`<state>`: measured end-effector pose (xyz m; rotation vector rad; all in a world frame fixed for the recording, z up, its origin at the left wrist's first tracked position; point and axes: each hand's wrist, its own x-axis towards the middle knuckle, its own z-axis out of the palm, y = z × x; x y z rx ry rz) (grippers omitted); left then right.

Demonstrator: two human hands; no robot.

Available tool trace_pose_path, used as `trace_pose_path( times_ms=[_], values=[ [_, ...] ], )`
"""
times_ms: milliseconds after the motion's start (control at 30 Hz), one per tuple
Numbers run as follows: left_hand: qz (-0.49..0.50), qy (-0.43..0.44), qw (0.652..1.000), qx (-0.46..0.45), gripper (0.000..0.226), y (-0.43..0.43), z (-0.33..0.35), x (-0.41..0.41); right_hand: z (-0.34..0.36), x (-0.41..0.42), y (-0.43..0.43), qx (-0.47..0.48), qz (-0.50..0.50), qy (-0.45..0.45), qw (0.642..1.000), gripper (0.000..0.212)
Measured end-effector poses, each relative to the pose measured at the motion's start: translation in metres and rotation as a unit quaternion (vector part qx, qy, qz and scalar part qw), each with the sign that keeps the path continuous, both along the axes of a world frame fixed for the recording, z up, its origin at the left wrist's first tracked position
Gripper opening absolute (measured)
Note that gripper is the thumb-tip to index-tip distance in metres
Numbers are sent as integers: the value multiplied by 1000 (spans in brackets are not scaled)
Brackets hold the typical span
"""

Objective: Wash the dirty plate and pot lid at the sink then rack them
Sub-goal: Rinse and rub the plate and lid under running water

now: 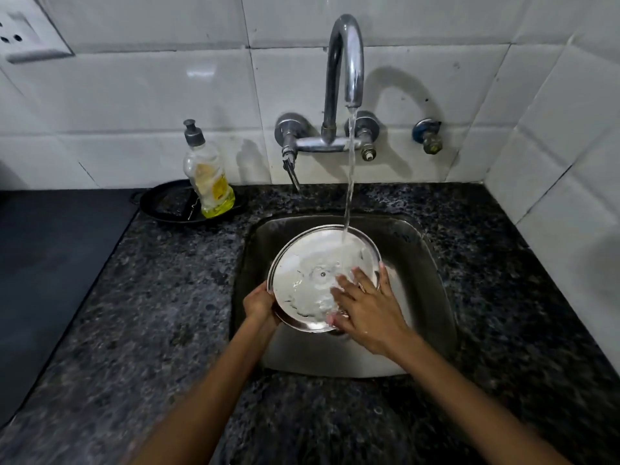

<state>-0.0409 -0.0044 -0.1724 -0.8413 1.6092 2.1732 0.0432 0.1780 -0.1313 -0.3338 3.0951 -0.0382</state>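
A round steel pot lid (308, 263), underside up with a small rivet at its centre, is held tilted over the steel sink (429, 297). Water from the tap (345, 62) runs in a stream onto the lid's far right part. My left hand (260, 305) grips the lid's left rim. My right hand (365, 307) lies flat on the lid's right side with fingers spread on the wet surface. No plate is in view.
A dish soap bottle (208, 176) with yellow liquid stands in a black pan (167, 206) on the dark granite counter (151, 313) left of the sink. A dark stovetop (50, 256) is at far left. White tiled walls close in behind and at right.
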Motion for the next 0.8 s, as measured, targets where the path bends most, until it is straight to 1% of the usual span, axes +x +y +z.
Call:
trace_pose_path(
  times_ms=[33, 100, 133, 167, 233, 267, 300, 367, 433, 500, 533, 633, 700, 733, 800],
  values=[
    [-4, -15, 1000, -8, 32, 1, -2, 0, 7, 1, 5, 3, 32, -19, 999, 87],
    [-17, -33, 999, -26, 30, 5, 0, -1, 19, 0, 18, 2, 60, -68, 996, 91],
    [-31, -38, 998, -39, 31, 9, 4, -3, 19, 1, 27, -2, 57, -83, 995, 89],
    [-51, -32, 997, -55, 31, 13, 12, -4, 16, 1, 35, -12, 42, -97, 994, 82],
    [-102, 9, 987, -120, 27, 20, 26, -8, -2, 7, 47, -38, 26, -112, 993, 62],
    [-126, 40, 978, -160, 25, 20, 30, -11, -12, 10, 49, -53, 31, -100, 993, 59],
    [-145, 69, 968, -192, 23, 19, 32, -12, -23, 15, 47, -63, 32, -94, 993, 59],
    [-166, 102, 955, -225, 18, 12, 33, -12, -35, 20, 37, -54, -2, -99, 994, 64],
    [-167, 121, 955, -216, 31, 5, 34, -12, -40, 20, 27, -44, -31, -89, 995, 69],
    [-140, 134, 962, -194, 37, 1, 36, -11, -38, 14, 23, -37, -18, -21, 999, 63],
    [-117, 127, 968, -184, 36, 0, 35, -11, -35, 10, 26, -22, -4, 17, 1000, 59],
    [-56, 60, 987, -138, 31, -4, 24, -10, -17, -6, 40, 19, 44, 108, 993, 47],
    [-53, 6, 994, -95, 33, -2, 19, -6, 1, -17, 46, 25, 95, 171, 980, 38],
    [-47, -19, 996, -79, 33, -1, 18, -4, 10, -23, 47, 19, 118, 187, 975, 36],
    [-43, -70, 995, -62, 34, 5, 19, -2, 31, -28, 46, -17, 137, 181, 974, 33]
  ],
)
